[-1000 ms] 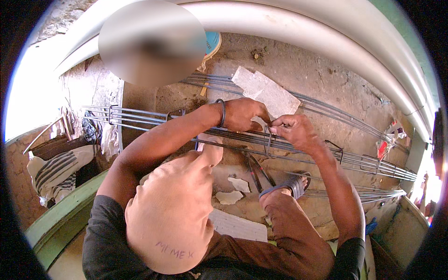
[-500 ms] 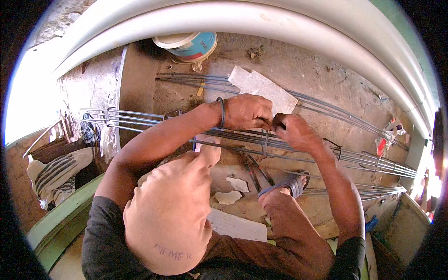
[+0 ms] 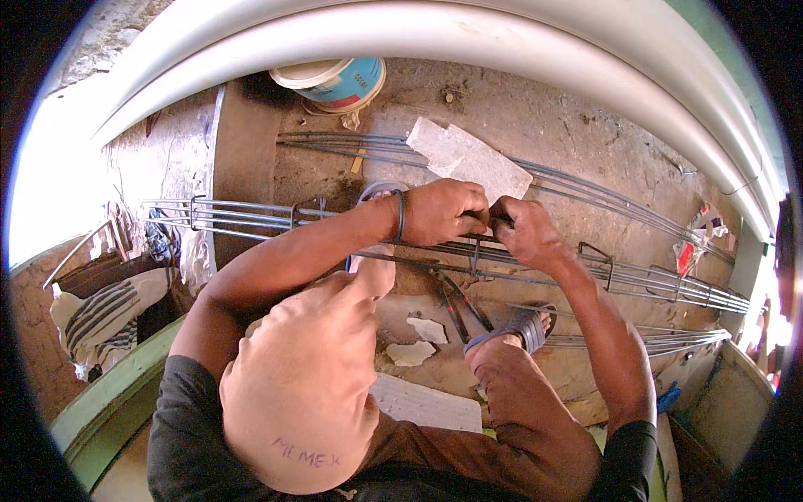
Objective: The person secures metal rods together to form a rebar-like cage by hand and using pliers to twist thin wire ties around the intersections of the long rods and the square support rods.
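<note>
Over the steel rods (image 3: 452, 249), the left forearm (image 3: 309, 243) is slanted inward and the right forearm (image 3: 609, 339) held steeper. Left hand (image 3: 443, 209) and right hand (image 3: 527, 232) are brought close, fingers curled at the top of an angular wire stirrup (image 3: 475, 261); whether anything is gripped cannot be told. Smooth, slender rods are stretched above rough floor (image 3: 585, 151), near a jagged, pale slab (image 3: 468, 159).

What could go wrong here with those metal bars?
The bare left hand and right hand are close together at the bars, so they might get pinched or scratched. The open sandal leaves toes exposed, so a slipping bar could hurt them. The dark tool lies beside it, perhaps easy to trip on.
</note>
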A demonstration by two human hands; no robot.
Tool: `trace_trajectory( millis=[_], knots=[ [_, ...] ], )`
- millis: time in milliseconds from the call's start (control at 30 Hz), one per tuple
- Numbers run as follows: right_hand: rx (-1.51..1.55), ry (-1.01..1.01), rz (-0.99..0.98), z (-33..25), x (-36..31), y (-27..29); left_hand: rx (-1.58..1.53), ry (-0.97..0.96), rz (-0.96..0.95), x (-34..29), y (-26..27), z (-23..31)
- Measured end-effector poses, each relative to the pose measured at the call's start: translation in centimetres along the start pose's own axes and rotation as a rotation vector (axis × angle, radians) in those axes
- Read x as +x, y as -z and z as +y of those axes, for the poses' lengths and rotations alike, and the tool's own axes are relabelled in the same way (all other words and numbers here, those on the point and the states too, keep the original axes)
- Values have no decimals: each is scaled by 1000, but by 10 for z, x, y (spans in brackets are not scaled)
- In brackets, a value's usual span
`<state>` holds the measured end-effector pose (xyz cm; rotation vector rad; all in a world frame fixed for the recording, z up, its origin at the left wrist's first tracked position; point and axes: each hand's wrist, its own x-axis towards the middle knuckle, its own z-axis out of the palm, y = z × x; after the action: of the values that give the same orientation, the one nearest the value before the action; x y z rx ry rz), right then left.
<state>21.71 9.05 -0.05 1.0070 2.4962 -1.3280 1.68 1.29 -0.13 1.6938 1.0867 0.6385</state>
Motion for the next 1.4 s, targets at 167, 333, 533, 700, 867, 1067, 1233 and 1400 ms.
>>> trace_trajectory(
  millis=[167, 333, 533, 700, 867, 1067, 1233, 1400],
  knots=[
    [103, 46, 55, -5, -10, 1, 14, 175, 86, 3, -7, -5],
    [137, 105, 151, -9, -17, -3, -13, 381, 85, 3, -9, -9],
    [134, 104, 172, -10, -21, -5, -52, 418, 0, 1, 0, -18],
    [175, 93, 168, -13, -21, -3, 113, 317, -67, 5, 3, -16],
    [150, 70, 152, -13, -20, -3, 145, 383, -134, 1, 4, -8],
    [159, 95, 156, -13, -20, -1, -1, 223, -274, -5, 15, -6],
    [175, 101, 144, -11, -18, -1, 184, 102, -280, -4, 14, -4],
    [166, 108, 115, -7, -16, 0, 115, 113, -244, -6, 14, -3]
  ],
)
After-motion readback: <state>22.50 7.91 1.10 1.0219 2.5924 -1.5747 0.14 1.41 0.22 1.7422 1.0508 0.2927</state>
